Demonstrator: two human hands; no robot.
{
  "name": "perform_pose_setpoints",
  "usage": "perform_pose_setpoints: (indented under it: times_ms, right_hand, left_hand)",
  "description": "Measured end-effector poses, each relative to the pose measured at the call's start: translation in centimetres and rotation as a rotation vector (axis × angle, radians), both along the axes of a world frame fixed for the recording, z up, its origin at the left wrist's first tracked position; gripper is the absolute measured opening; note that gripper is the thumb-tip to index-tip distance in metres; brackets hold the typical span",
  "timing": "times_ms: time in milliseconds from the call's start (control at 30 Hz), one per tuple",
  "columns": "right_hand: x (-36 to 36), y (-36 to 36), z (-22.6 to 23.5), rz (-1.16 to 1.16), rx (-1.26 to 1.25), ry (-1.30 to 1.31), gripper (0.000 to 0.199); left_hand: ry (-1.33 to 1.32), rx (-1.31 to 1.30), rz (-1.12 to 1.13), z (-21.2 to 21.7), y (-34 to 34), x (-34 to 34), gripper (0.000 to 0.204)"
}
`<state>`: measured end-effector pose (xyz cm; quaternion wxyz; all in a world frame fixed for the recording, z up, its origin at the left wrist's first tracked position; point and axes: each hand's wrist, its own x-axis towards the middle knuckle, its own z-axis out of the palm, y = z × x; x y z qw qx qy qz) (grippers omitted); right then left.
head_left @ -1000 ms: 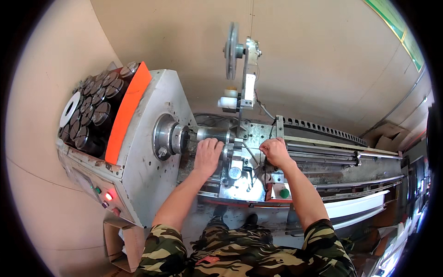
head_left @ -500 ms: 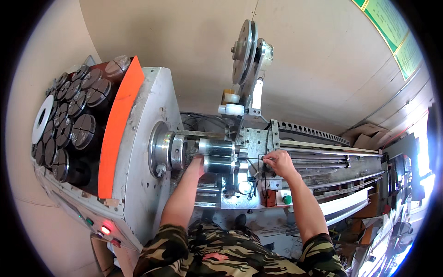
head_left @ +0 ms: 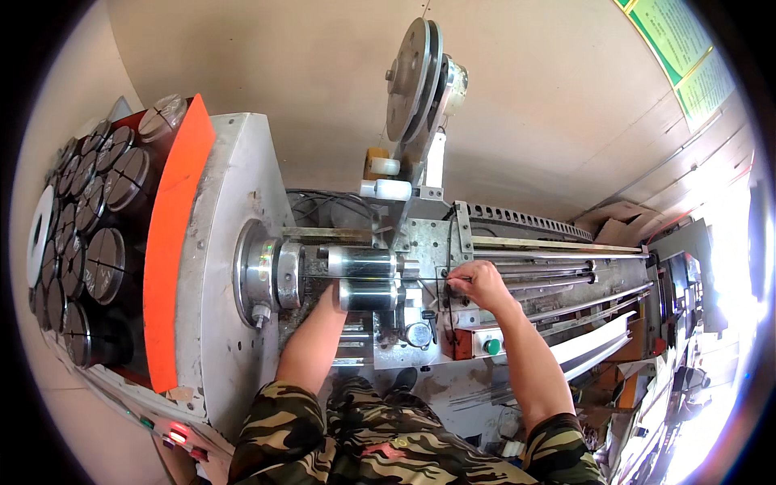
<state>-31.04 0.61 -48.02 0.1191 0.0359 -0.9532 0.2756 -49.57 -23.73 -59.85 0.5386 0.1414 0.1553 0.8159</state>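
Right hand (head_left: 478, 283): reaches up from the lower right, forearm bare, sleeve in camouflage cloth rolled at the elbow. Knuckles face the camera; fingers curl inward with thumb and forefinger pinched together on a thin wire (head_left: 420, 280). The hand rests just beside the grey metal carriage (head_left: 428, 242).

Left hand (head_left: 330, 297): forearm rises from the lower middle; the hand itself goes in under the two steel rollers (head_left: 362, 279) and is mostly hidden by them. How far its fingers are open, and whether they grip anything, cannot be told.

Wire: a fine dark line running level from the pinched right fingers leftward, between the upper and lower roller, toward the round steel chuck (head_left: 265, 271).

Machine body (head_left: 234, 186): pale grey housing, chuck set in its right face, orange panel (head_left: 174, 242) along its left edge.

Round metal discs (head_left: 105, 218): many, dark, slotted, packed side by side left of the orange panel.

Pulley wheel (head_left: 414, 77): large, grooved, standing on edge on a post above the carriage.

Rails (head_left: 558, 267): long steel bars running right from the carriage.

Green button (head_left: 491, 346): on a small box below the right wrist.

Red lamp (head_left: 176, 436): lit, at the lower left corner of the housing.
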Motion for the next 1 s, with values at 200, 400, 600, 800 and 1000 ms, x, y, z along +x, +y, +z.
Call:
perform_pose_setpoints:
  times_ms: [200, 400, 600, 800, 1000]
  right_hand:
    - [-0.3, 0.3, -0.1, -0.015, -0.005, -0.112, 0.012]
    - [-1.5, -0.5, -0.4, -0.015, 0.057, -0.07, 0.012]
    - [-1.6, -1.3, -1.0, -0.112, 0.096, -0.002, 0.013]
    - [-0.9, -2.2, -1.3, -0.204, 0.061, 0.073, 0.021]
    - [-1.0, -2.3, -3.4, -0.214, 0.05, 0.109, 0.028]
  left_hand:
    - [-0.045, -0.087, 0.041, -1.5, -2.0, 3.3, 0.042]
    - [-0.113, -0.303, 0.123, -5.8, -3.4, 1.5, 0.034]
    - [-0.185, -0.341, 0.288, -4.8, -4.7, 3.1, 0.035]
    - [0.581, -1.142, 0.952, 2.9, -9.2, 11.9, 0.023]
    - [1.898, -0.992, 1.171, 13.8, -8.4, 15.7, 0.061]
